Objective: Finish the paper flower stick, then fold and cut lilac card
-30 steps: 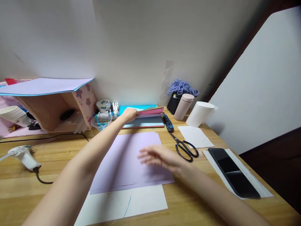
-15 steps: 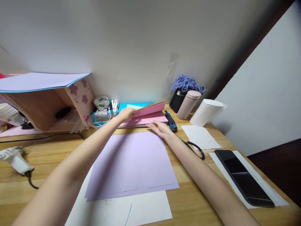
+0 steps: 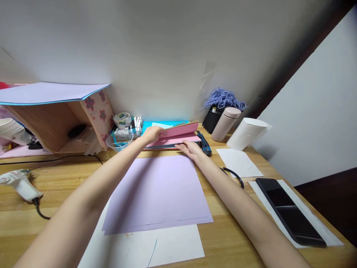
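My left hand [image 3: 154,134] is closed on the left end of some raised coloured paper [image 3: 181,129], pink on its near face. Beneath it another pink sheet [image 3: 178,139] tops the paper stack at the back of the table. At that sheet's front edge is my right hand [image 3: 190,149], thumb above and fingers below, its edge pinched between them and lifted slightly. Dark paper shows underneath. Nearer me, purple sheets [image 3: 161,190] lie over a white sheet [image 3: 178,242] marked with a curved blue line.
A blue utility knife [image 3: 204,143] lies right of the stack. Farther right are a pink bottle [image 3: 226,124], a tissue pack [image 3: 245,133] and a phone [image 3: 290,210]. Leftward stand a cardboard box [image 3: 97,115], a clear tub [image 3: 119,141] and a glue gun [image 3: 22,186].
The front edge of the lower pink sheet has risen a little at my right hand, baring more dark paper beneath. My left hand still holds the raised paper. The view shifted slightly.
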Demonstrator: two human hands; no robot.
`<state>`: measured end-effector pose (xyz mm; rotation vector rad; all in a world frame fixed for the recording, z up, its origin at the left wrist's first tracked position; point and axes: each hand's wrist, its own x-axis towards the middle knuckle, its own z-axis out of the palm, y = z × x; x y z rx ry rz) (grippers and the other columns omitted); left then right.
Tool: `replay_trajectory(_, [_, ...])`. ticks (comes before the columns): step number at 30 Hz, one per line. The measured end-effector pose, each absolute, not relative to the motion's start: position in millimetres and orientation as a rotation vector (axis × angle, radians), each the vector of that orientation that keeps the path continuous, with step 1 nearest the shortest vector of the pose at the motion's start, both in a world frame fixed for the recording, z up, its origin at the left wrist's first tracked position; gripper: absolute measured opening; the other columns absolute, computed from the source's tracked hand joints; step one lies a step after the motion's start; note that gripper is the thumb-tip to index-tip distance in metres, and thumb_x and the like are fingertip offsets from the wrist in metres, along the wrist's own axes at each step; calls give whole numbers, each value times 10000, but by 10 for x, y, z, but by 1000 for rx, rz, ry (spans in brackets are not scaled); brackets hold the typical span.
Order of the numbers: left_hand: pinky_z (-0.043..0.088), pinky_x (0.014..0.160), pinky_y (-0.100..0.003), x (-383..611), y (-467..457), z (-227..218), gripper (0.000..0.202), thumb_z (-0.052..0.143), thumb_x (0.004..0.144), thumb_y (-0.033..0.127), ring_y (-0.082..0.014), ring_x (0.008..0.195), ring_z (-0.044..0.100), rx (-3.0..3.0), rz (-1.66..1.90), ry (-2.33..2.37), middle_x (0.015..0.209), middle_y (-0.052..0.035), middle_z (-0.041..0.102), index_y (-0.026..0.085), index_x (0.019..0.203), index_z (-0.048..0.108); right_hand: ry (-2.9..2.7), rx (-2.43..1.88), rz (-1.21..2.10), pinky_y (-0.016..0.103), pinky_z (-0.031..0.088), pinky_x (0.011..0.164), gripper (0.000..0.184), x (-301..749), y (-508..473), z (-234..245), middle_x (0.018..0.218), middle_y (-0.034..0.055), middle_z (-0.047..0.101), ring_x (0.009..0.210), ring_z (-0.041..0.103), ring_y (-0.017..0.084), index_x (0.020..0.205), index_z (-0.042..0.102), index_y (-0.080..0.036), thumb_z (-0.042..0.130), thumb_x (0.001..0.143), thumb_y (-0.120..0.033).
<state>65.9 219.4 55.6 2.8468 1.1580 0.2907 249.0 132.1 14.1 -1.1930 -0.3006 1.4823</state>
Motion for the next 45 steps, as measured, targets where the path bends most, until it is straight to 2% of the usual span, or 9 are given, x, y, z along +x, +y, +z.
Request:
replay_trajectory(7, [420, 682, -226, 657, 2216, 538, 329, 474, 755, 131, -193, 926, 619, 2846, 311, 1129, 1010, -6, 697, 252, 970, 692, -354, -1168, 1484, 156, 565, 492, 109, 2493, 1328, 122, 633, 75, 640, 570, 676, 138, 781, 497, -116, 458, 878, -86])
replay_trajectory(11, [419, 680, -222, 661, 2208, 556, 328, 475, 755, 129, -189, 925, 617, 2822, 316, 1151, 1015, -4, 696, 254, 964, 695, -368, -1159, 1491, 150, 562, 502, 143, 2500, 1314, 105, 603, 76, 638, 546, 671, 132, 744, 504, -110, 461, 876, -79])
replay_trajectory(21, [409, 660, -228, 678, 2180, 567, 293, 472, 769, 173, -185, 875, 615, 2791, 304, 1221, 990, -4, 695, 265, 948, 685, -401, -1164, 1454, 105, 538, 495, 145, 2471, 1316, 108, 539, 35, 637, 513, 661, 99, 781, 536, -101, 445, 888, -66])
replay_trajectory(26, [410, 704, -232, 642, 2231, 553, 336, 434, 769, 123, -179, 909, 603, 2744, 335, 1081, 1032, -9, 681, 250, 958, 681, -497, -1170, 1582, 154, 539, 452, 188, 2557, 1225, 156, 639, 107, 696, 536, 674, 139, 812, 591, -70, 435, 900, -127])
replay_trajectory(29, [415, 704, -238, 620, 2268, 512, 253, 480, 737, 142, -175, 852, 607, 2576, 531, 1053, 923, -22, 701, 208, 851, 696, -571, -1132, 1571, 154, 539, 478, 194, 2571, 1242, 208, 700, 127, 711, 564, 679, 138, 801, 615, -62, 471, 888, -158])
replay_trajectory(33, [429, 654, -220, 585, 2311, 457, 130, 563, 689, 213, -148, 732, 603, 2377, 692, 1074, 785, -33, 691, 158, 747, 666, -604, -1087, 1455, 176, 558, 608, 168, 2477, 1371, 211, 724, 100, 713, 633, 684, 122, 763, 604, -88, 475, 871, -94])
replay_trajectory(39, [366, 481, -182, 527, 2285, 400, 344, 577, 705, 356, -92, 505, 509, 2118, 717, 1131, 599, 7, 621, 125, 956, 620, -579, -1092, 1314, 176, 556, 607, 103, 2243, 1549, 111, 657, 30, 677, 569, 657, 88, 710, 568, -123, 601, 806, -140])
replay_trajectory(45, [369, 520, -198, 537, 2292, 372, 359, 557, 704, 448, -101, 568, 492, 2048, 629, 1107, 600, 2, 604, 110, 741, 673, -560, -1110, 1239, 157, 556, 596, 191, 2116, 1625, 37, 580, -2, 625, 569, 657, 87, 704, 519, -141, 674, 755, -240])
